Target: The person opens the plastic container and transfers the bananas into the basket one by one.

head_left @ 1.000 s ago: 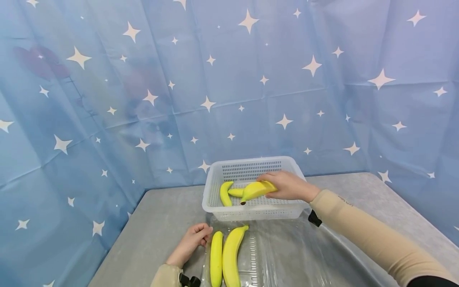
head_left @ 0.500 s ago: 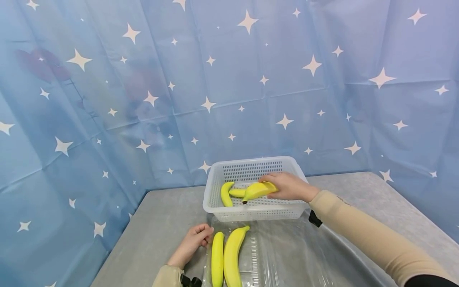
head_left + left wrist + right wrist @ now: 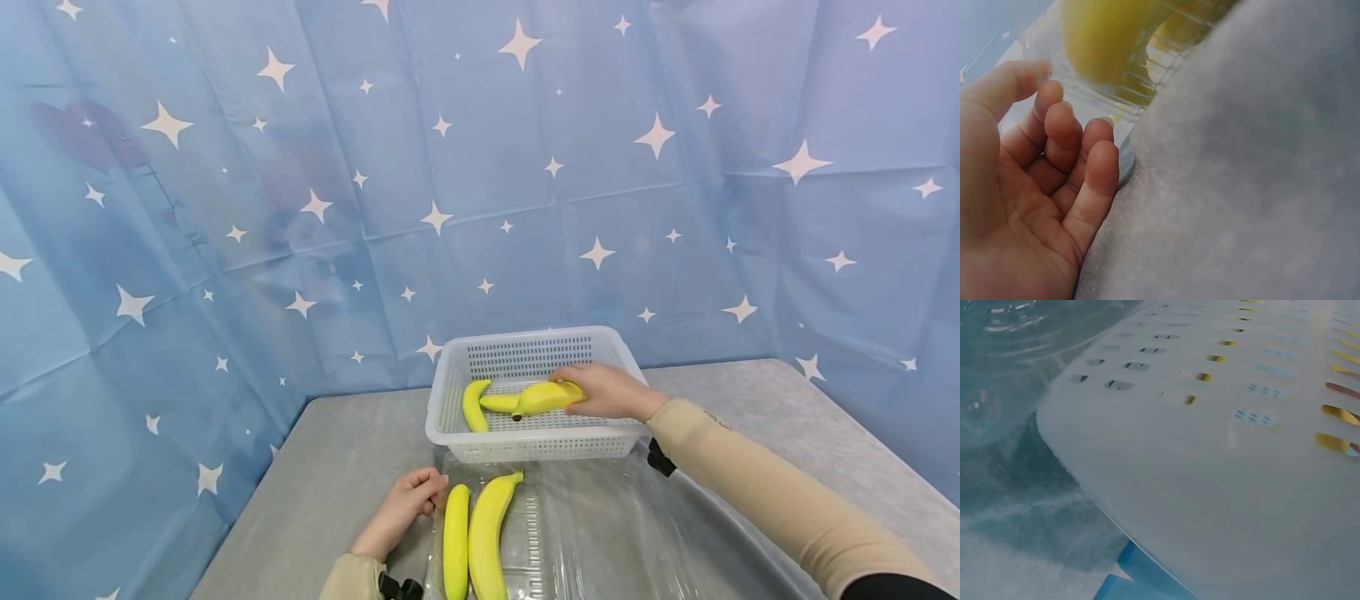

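Note:
My right hand (image 3: 606, 390) grips a yellow banana (image 3: 547, 398) by its right end inside the white perforated basket (image 3: 525, 446). Two more bananas lie in the basket: a curved one (image 3: 473, 406) at the left and another (image 3: 498, 402) partly hidden behind the held one. Nearer to me is a clear plastic container (image 3: 528, 542) with a slim banana (image 3: 455, 542) and a thicker banana (image 3: 489, 533) side by side. My left hand (image 3: 1041, 162) pinches the container's left edge between thumb and curled fingers. The basket wall hides my right hand in the right wrist view.
A grey tabletop (image 3: 330, 450) lies under everything. Clear plastic (image 3: 615, 525) spreads right of the bananas, in front of the basket. Behind the table hangs a blue curtain (image 3: 420, 275) with white stars.
My right hand and its banana have shifted slightly right, and the banana's dark tip has risen a little. My left hand stays at the container's edge.

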{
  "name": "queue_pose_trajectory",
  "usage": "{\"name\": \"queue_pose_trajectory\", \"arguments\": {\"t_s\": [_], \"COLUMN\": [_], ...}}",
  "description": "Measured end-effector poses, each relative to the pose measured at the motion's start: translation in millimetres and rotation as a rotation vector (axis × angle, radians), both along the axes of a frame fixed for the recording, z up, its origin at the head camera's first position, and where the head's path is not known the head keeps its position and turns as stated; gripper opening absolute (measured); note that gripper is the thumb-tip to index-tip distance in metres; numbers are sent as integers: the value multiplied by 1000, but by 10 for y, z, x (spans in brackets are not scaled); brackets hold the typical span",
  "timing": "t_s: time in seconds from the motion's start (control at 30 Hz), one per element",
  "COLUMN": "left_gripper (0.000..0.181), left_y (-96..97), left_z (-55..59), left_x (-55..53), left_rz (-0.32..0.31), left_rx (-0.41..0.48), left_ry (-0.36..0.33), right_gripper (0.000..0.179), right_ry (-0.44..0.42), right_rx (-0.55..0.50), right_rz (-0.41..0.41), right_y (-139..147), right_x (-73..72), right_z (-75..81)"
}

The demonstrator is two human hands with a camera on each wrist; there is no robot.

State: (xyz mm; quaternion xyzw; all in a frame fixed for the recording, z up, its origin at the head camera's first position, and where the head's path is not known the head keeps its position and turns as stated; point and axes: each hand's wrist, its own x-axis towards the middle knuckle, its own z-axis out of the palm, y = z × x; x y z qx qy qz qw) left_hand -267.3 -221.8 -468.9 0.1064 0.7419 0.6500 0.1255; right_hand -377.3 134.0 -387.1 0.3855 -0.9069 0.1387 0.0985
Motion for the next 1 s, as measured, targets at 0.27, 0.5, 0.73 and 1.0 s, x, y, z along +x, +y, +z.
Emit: {"name": "queue_pose_trajectory", "arguments": {"t_s": [0.27, 0.5, 0.73, 1.0], "left_gripper": [27, 25, 26, 26], "left_y": [8, 7, 8, 9], "left_z": [-13, -7, 16, 24], "left_x": [9, -1, -10, -5], "left_rz": [4, 10, 10, 19], "left_rx": [-3, -7, -10, -13], "left_ry": [-5, -9, -4, -11], "right_gripper": [49, 49, 48, 46], "right_ry": [-11, -56, -77, -109], "right_rx": [12, -5, 17, 16], "right_rz": [2, -22, -40, -34], "right_y": [-1, -3, -12, -11], "right_x": [-26, -35, -50, -70], "right_z": [-80, -132, -168, -207]}}
